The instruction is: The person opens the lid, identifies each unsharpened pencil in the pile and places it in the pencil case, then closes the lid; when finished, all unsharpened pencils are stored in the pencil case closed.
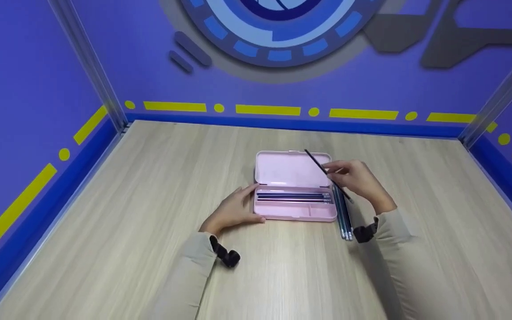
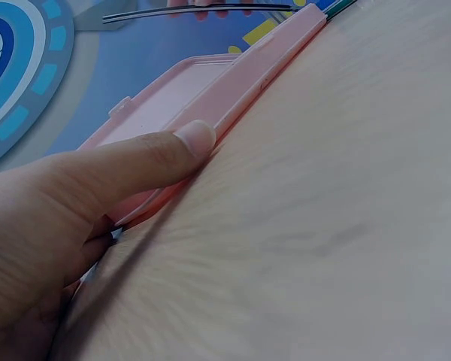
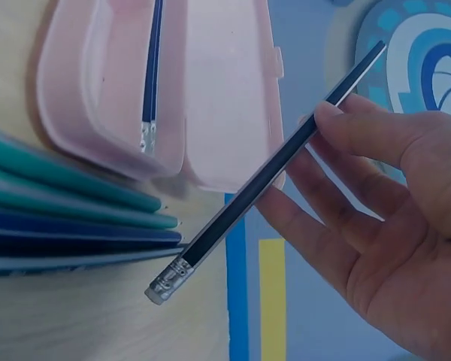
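Open pink pencil case [image 1: 294,186] on a wooden table [image 1: 127,213], a hand at each end.

The left hand [image 1: 234,210] rests at its nine o'clock end; the right hand [image 1: 357,180] pinches a dark pencil [image 1: 322,171] at three o'clock, above loose pencils [image 1: 344,220].

Pale wood table [image 1: 105,249]; blue walls [image 1: 25,66], apparently yellow-dashed.

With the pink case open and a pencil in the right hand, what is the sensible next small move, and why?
Probably lower the pencil and turn it parallel to the pencils already in the tray of the case. The right hand holds it slanted above the case, the left hand steadies the case, and loose pencils lie beside it.
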`<state>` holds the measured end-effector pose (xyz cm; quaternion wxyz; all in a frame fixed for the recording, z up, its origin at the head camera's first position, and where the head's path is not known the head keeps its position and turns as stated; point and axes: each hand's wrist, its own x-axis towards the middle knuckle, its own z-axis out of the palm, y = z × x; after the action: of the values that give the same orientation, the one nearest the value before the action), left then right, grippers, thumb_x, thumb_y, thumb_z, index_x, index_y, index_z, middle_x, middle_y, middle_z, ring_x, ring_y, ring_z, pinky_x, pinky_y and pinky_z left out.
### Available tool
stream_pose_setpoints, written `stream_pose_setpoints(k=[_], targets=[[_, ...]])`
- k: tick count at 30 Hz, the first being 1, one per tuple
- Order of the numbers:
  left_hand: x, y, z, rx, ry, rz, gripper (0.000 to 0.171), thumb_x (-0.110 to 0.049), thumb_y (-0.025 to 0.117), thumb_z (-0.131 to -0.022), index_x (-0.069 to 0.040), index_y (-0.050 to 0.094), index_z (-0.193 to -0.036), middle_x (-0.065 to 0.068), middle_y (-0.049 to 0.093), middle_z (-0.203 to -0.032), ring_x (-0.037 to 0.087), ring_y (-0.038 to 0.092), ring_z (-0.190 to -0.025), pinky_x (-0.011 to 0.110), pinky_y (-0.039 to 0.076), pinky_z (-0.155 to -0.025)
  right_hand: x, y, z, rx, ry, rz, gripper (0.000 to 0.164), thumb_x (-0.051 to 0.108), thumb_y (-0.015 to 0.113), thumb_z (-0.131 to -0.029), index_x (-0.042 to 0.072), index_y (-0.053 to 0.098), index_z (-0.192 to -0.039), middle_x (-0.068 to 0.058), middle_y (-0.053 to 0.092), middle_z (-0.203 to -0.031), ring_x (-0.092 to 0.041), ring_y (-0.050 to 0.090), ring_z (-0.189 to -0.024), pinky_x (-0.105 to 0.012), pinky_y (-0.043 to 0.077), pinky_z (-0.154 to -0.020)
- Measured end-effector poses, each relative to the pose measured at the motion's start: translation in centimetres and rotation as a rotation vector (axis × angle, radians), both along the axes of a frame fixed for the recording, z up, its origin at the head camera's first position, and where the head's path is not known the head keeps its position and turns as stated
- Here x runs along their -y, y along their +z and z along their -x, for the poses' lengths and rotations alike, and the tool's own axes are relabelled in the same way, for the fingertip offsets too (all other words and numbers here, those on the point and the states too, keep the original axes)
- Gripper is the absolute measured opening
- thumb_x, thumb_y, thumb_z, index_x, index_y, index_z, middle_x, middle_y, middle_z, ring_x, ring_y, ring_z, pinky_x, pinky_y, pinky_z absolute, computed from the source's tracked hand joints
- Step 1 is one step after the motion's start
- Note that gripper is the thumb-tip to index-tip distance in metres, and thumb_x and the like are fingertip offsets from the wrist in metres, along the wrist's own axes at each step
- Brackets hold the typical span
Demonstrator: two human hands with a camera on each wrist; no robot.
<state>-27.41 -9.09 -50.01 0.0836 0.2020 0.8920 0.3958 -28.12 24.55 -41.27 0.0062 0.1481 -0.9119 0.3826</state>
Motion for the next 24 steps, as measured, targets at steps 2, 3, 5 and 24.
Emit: stream_pose_setpoints(k=[2,3,5,24], targets=[[0.0,0.1,0.0,-0.004,-0.004,-0.003,0.103,-0.045,0.087,-0.063,-0.023,0.035,-0.150,0.021,0.037,-0.151,0.043,0.028,-0.141,0.056,0.025,-0.115,0.5,0.2,0.1,-0.042,0.044,-0.019,0.028,-0.001,0.062,-0.089,0.002,0.069,-0.116,-0.019,0.070,-0.108,-0.026,0.065,-0.088,-0.017,0.051,-0.064],[0.0,0.1,0.0,-0.006,-0.005,-0.002,0.103,-0.045,0.087,-0.063,-0.022,0.035,-0.150,0.021,0.037,-0.150,0.042,0.028,-0.141,0.056,0.025,-0.115,0.8,0.3,0.2,-0.062,0.065,-0.028,0.027,-0.001,0.063,-0.089,0.002,0.070,-0.115,-0.018,0.070,-0.107,-0.027,0.066,-0.088,-0.018,0.051,-0.064],[-0.1,0.1,0.0,-0.004,-0.004,0.001,0.104,-0.046,0.086,-0.063,-0.023,0.035,-0.150,0.022,0.037,-0.151,0.042,0.028,-0.141,0.056,0.025,-0.115,1.3,0.5,0.2,-0.088,0.103,-0.043,0.027,-0.002,0.063,-0.088,0.003,0.071,-0.113,-0.017,0.071,-0.105,-0.028,0.067,-0.089,-0.020,0.053,-0.066],[0.0,0.1,-0.1,0.012,0.007,0.012,0.103,-0.046,0.086,-0.064,-0.022,0.034,-0.150,0.015,0.036,-0.153,0.042,0.023,-0.144,0.055,0.022,-0.116,5.5,0.5,0.8,-0.121,0.275,-0.156,0.025,-0.004,0.065,-0.086,0.004,0.073,-0.108,-0.013,0.074,-0.095,-0.024,0.068,-0.089,-0.041,0.057,-0.080]])
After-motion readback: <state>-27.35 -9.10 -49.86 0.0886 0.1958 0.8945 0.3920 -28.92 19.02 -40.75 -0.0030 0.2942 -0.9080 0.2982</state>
